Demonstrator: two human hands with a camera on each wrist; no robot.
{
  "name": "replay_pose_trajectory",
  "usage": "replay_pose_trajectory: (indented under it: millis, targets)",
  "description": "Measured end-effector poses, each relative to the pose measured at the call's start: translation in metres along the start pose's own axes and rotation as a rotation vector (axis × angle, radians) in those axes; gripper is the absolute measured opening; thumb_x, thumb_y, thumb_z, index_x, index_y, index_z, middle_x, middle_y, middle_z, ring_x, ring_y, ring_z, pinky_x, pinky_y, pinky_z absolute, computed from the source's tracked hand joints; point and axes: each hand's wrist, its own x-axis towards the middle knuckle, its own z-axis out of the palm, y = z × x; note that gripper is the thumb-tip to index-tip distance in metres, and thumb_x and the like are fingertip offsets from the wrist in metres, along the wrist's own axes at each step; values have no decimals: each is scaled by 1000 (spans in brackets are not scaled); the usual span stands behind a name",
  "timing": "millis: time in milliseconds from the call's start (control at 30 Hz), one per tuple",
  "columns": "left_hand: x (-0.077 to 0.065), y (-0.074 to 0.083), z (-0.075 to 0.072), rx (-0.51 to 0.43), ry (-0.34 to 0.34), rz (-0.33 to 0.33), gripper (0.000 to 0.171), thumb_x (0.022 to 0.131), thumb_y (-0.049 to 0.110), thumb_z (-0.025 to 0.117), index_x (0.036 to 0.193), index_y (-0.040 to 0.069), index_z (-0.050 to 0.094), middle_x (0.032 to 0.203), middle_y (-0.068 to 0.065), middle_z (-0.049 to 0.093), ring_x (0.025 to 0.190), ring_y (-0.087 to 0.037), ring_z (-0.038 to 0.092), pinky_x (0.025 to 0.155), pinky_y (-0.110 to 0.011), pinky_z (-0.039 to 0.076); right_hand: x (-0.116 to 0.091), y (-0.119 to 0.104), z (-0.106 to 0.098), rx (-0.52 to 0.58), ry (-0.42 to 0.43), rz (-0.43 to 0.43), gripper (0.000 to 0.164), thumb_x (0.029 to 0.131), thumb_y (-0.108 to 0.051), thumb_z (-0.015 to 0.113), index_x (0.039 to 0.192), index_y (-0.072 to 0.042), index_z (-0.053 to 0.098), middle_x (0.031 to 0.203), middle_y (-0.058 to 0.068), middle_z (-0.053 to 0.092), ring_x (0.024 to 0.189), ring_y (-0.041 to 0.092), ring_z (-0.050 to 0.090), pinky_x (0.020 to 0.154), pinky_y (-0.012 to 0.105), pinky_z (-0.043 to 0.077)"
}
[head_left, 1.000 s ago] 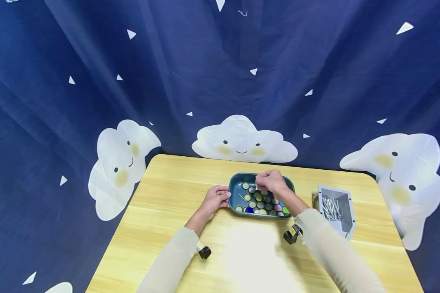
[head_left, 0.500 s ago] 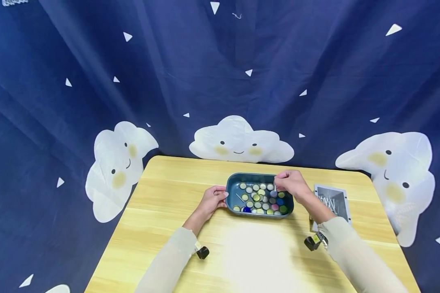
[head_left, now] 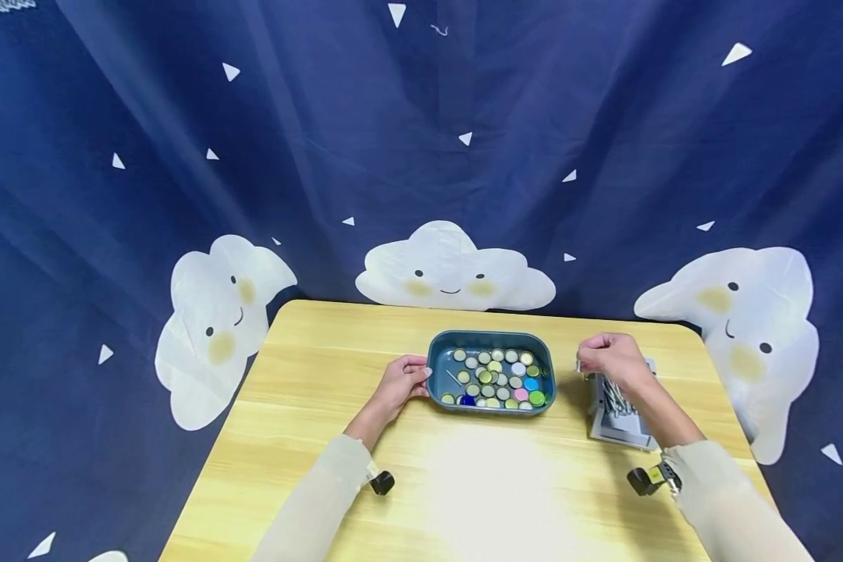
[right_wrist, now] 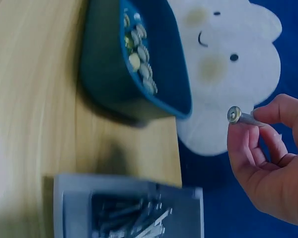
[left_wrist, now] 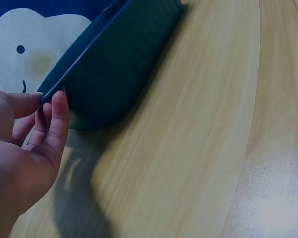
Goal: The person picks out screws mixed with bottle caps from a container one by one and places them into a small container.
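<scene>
My left hand (head_left: 400,382) pinches the rim of a dark teal oblong tub (left_wrist: 114,64) at its left end, thumb over the edge and fingers against the outer wall. Bottle caps (head_left: 487,376) in silver, yellow, blue, pink and green lie spread over the tub's floor. Among them, towards the left, is a thin metal screw (head_left: 454,378). Clear of the tub's right side, my right hand (head_left: 614,361) pinches a silver screw (right_wrist: 246,118) between thumb and fingertips, its round recessed head facing outward. That hand is raised near the back left of a grey bin (right_wrist: 104,183).
Loose metal screws (head_left: 617,400) fill part of the grey bin, which my right hand and forearm partly cover in the head view. The light wooden table (head_left: 337,351) ends at a dark blue curtain (head_left: 309,117) with cloud prints.
My right hand has carried the screw rightward, out of the tub and over to the grey bin. My left hand keeps its grip on the tub's rim.
</scene>
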Motion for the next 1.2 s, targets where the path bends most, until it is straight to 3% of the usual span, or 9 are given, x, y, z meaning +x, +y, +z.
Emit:
replay_pose_trajectory:
  millis: [433,633,767,867,1033,1200]
  targets:
    - [-3,2,-4,3,-1,8,36,98,1,66,132,-9,57,102,-13,68,68,-12,63,60,-23,63,-3,37,-27,-40,89,81,32,91,-5,67,116,16,64,79,-13,69,68,4,71,74,29,68]
    - [-4,0,-4,-2,-7,15,37,99,1,66,133,-10,56,101,-12,67,68,-12,63,58,-22,62,4,61,-25,-202,157,90,28,87,-8,69,107,11,72,72,-9,70,62,4,67,62,25,64]
    - [-3,-2,-4,-4,-11,20,37,99,2,65,133,-9,56,99,-10,67,66,-12,63,58,-22,63,6,75,-22,-406,225,34,22,85,-12,72,98,6,76,71,4,74,64,10,65,56,23,54]
    - [-3,-3,-4,-7,-13,22,37,99,2,66,133,-9,57,99,-10,67,67,-12,63,59,-23,63,5,80,-18,-522,279,-37,17,84,-11,75,91,4,77,80,15,77,70,25,68,58,32,52]
    - [-2,-2,-3,-14,-8,29,37,98,3,67,133,-8,57,98,-8,66,66,-11,63,59,-23,63,2,83,-12,-608,327,-155,10,85,-6,75,86,4,76,84,22,76,77,42,70,67,53,57]
    - [-3,-2,-2,-8,-5,30,37,99,3,67,132,-9,57,99,-10,67,67,-12,63,59,-23,63,0,89,-6,-686,346,-257,6,86,-1,72,84,4,75,82,21,75,78,43,71,72,61,58]
